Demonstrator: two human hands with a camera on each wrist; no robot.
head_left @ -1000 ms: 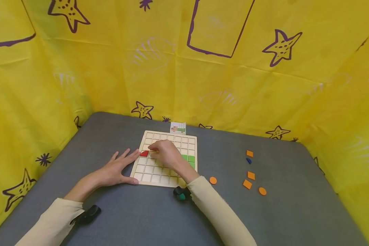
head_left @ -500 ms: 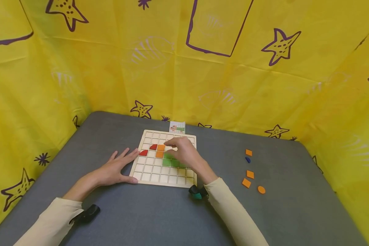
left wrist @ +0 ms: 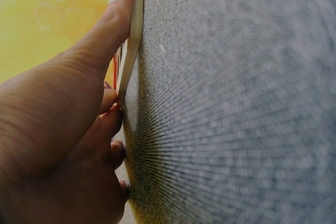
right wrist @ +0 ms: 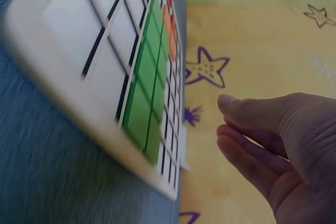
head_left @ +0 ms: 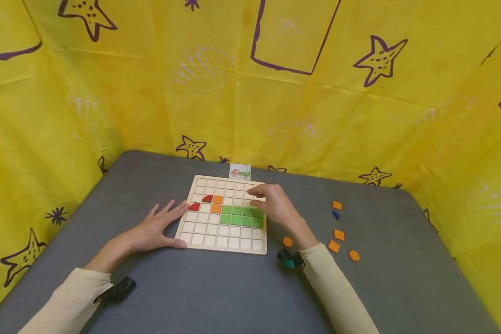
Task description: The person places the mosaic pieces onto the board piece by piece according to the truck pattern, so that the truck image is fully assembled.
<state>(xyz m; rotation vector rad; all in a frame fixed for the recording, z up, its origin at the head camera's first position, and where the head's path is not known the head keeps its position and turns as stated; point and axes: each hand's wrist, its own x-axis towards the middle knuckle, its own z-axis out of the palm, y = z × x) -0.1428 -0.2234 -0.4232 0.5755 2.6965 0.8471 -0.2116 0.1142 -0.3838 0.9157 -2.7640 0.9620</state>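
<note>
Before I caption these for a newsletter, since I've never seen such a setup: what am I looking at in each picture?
There is no machine: you see a person's bare left hand and right hand. The wide picture comes from a camera on the head, looking forward and down; the others from one on each wrist. On the gray table lies a wooden grid board holding green tiles, orange squares and red pieces. A small printed card is behind it; loose orange pieces and one blue piece lie to the right. The left hand touches the board's edge; the right, over its right side, holds nothing that I can see.
</note>
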